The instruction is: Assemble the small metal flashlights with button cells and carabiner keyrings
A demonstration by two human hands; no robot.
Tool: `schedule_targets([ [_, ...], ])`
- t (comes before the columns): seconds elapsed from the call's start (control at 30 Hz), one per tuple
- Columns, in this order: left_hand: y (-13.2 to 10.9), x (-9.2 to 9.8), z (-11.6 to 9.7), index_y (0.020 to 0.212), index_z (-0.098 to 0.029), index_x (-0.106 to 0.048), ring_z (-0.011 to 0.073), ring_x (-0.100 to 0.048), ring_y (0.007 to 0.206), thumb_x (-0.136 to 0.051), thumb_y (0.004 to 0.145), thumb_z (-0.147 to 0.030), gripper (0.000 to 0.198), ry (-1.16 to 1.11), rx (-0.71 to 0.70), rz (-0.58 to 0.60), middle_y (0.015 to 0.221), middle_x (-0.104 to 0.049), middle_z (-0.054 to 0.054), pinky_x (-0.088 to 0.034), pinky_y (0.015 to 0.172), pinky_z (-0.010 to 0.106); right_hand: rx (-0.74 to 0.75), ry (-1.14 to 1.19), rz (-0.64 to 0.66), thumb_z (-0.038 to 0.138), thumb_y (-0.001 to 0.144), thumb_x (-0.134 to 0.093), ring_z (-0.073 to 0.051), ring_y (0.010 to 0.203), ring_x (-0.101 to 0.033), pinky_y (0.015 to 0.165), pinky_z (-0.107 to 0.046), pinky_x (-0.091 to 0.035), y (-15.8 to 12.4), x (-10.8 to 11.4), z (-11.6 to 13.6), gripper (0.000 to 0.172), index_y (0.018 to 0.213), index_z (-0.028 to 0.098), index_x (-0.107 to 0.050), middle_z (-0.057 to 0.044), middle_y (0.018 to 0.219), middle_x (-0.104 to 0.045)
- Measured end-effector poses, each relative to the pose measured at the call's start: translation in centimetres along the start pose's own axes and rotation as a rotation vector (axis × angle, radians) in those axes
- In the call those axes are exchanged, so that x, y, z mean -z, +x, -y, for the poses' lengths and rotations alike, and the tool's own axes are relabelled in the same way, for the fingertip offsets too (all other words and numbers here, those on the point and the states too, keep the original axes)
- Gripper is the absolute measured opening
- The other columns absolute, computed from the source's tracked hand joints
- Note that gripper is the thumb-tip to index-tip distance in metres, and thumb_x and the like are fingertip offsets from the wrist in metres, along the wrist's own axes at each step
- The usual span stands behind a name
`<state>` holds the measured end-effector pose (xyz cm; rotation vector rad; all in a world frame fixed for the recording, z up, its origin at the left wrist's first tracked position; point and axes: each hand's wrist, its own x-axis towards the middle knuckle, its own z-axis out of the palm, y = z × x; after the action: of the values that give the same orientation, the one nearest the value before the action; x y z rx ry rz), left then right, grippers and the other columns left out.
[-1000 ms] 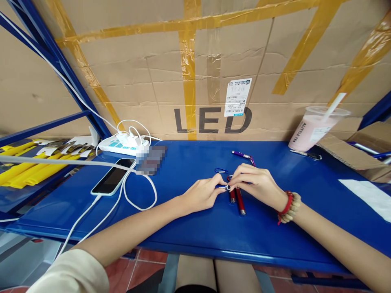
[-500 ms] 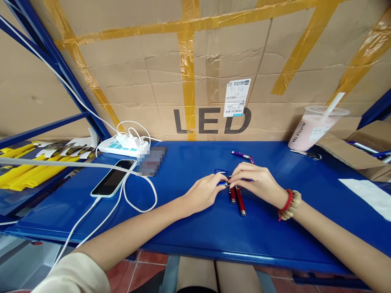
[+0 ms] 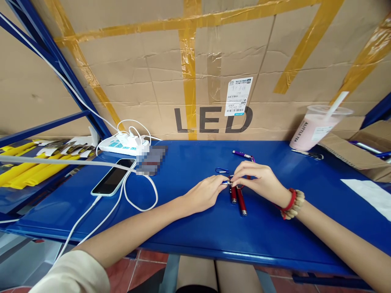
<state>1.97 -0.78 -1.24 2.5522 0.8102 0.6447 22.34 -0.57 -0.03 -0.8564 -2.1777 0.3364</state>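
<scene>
My left hand (image 3: 206,194) pinches the body of a small blue mini flashlight (image 3: 225,183), and only its silver-ended tip shows past the fingers. On its other side my right hand (image 3: 258,181) is closed, thumb and fingertips on the silver end. Under the right fingers lie two red mini flashlights (image 3: 241,203) with silver ends, their far parts hidden. A blue carabiner clip (image 3: 222,170) rests just beyond the left fingertips. Farther back lies a purple mini flashlight (image 3: 242,154), its clip partly behind my right hand.
On the left of the blue table (image 3: 189,236) are a phone (image 3: 111,179), white cables, a power strip (image 3: 122,145) and a blurred dark object (image 3: 152,159). At right stand a pink drink cup (image 3: 316,128) and an open carton (image 3: 351,150). A large cardboard box (image 3: 137,81) closes off the back.
The left fingers have curled in, leaving less of the blue flashlight showing. Both hands stay together at almost the same spot; the view has shifted very slightly.
</scene>
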Motion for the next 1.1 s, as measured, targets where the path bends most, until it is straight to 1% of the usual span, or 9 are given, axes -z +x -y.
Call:
schedule_targets([
  [0.1,-0.1,0.1,0.0,0.097,-0.015,-0.051,0.0192,-0.062,0.088,-0.036,0.094,-0.015,0.015,0.03,-0.013,0.026,0.095,-0.065,0.008,-0.049,0.079,0.03,-0.088,0.058,0.035,0.039,0.081,-0.062,-0.015,0.068,-0.061,0.065,-0.028,-0.049,0.1,0.0,0.4,0.024,0.068,0.019,-0.069,-0.003,0.072,-0.064],
  [0.23,-0.3,0.0,0.0,0.099,-0.016,-0.051,0.0184,-0.063,0.086,-0.038,0.093,-0.015,0.014,0.041,-0.016,0.008,0.093,-0.066,0.006,-0.05,0.078,0.029,-0.189,0.104,0.06,0.041,0.078,-0.063,-0.014,0.063,-0.06,0.06,-0.027,-0.046,0.1,-0.2,0.8,0.027,0.066,0.018,-0.069,-0.003,0.071,-0.064],
  [0.33,-0.4,-0.3,0.3,0.099,-0.017,-0.053,0.0181,-0.064,0.088,-0.039,0.092,-0.016,0.015,0.06,-0.05,-0.056,0.096,-0.067,0.006,-0.05,0.078,0.028,-0.233,0.093,0.054,0.041,0.077,-0.064,-0.014,0.062,-0.059,0.058,-0.026,-0.045,0.0,-0.5,0.9,0.026,0.066,0.018,-0.069,-0.003,0.071,-0.064],
  [0.5,-0.6,-0.7,0.9,0.1,-0.014,-0.057,0.0191,-0.065,0.087,-0.04,0.092,-0.018,0.018,0.097,-0.152,-0.169,0.096,-0.069,0.009,-0.052,0.079,0.03,-0.305,0.098,0.069,0.044,0.073,-0.066,-0.014,0.062,-0.059,0.061,-0.027,-0.046,-0.2,-0.9,0.9,0.028,0.064,0.018,-0.069,-0.003,0.07,-0.065],
  [0.6,-0.7,-0.7,1.0,0.101,-0.015,-0.058,0.0188,-0.065,0.083,-0.039,0.092,-0.019,0.022,0.114,-0.166,-0.2,0.091,-0.07,0.008,-0.052,0.077,0.031,-0.358,0.168,0.086,0.047,0.072,-0.066,-0.012,0.054,-0.055,0.052,-0.025,-0.044,-0.1,-1.0,0.9,0.031,0.064,0.017,-0.069,-0.003,0.067,-0.064],
  [0.7,-0.7,-0.8,1.0,0.103,-0.014,-0.059,0.0183,-0.064,0.078,-0.038,0.092,-0.019,0.025,0.123,-0.186,-0.244,0.087,-0.07,0.008,-0.053,0.075,0.031,-0.436,0.31,0.105,0.047,0.068,-0.068,-0.009,0.047,-0.049,0.044,-0.023,-0.04,0.0,-1.0,1.1,0.034,0.062,0.015,-0.066,-0.003,0.062,-0.063],
  [0.87,-0.6,-0.9,1.1,0.11,-0.015,-0.059,0.0176,-0.063,0.075,-0.035,0.094,-0.02,0.029,0.151,-0.182,-0.253,0.089,-0.07,0.008,-0.053,0.072,0.032,-0.586,0.435,0.131,0.051,0.063,-0.071,-0.006,0.04,-0.04,0.038,-0.022,-0.034,0.2,-1.2,1.5,0.037,0.061,0.014,-0.064,-0.001,0.053,-0.061],
  [0.97,-0.5,-0.9,1.1,0.111,-0.016,-0.058,0.0177,-0.064,0.077,-0.036,0.094,-0.021,0.029,0.132,-0.168,-0.274,0.091,-0.07,0.008,-0.053,0.074,0.032,-0.61,0.444,0.101,0.052,0.062,-0.07,-0.006,0.039,-0.039,0.037,-0.021,-0.034,0.2,-1.3,1.5,0.038,0.059,0.014,-0.063,0.0,0.05,-0.059],
  [1.1,-0.4,-0.8,0.9,0.108,-0.015,-0.06,0.018,-0.064,0.079,-0.039,0.093,-0.021,0.026,0.099,-0.147,-0.303,0.09,-0.071,0.008,-0.053,0.076,0.031,-0.604,0.459,0.096,0.05,0.061,-0.072,-0.006,0.041,-0.042,0.04,-0.022,-0.037,0.4,-1.0,1.4,0.037,0.062,0.014,-0.064,-0.001,0.053,-0.061],
])
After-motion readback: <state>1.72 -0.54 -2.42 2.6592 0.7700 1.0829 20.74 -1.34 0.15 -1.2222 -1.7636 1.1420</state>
